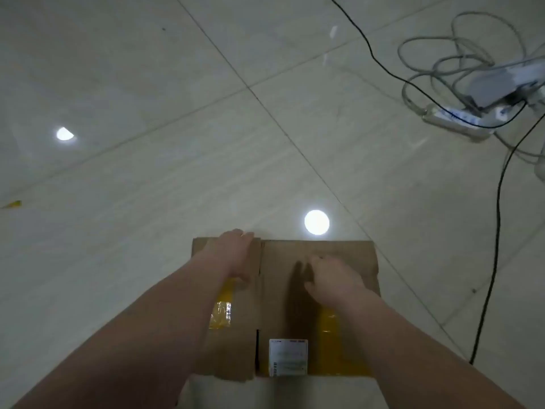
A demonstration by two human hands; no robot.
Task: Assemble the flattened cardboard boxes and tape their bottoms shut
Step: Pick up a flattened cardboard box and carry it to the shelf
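A brown cardboard box [348,255] sits on the tiled floor just in front of me, its two flaps folded in and meeting along a centre seam. Strips of old yellow tape [220,315] and a white shipping label [288,357] are on the flaps. My left hand [233,255] lies flat on the left flap, its fingers reaching over the far edge. My right hand [333,278] presses on the right flap with spread fingers. No tape roll is in view.
A white power strip [455,121] with a grey adapter and a tangle of grey cables lies at the far right. A black cable [498,219] runs down the right side of the floor. A small yellow scrap [12,204] lies at the left edge.
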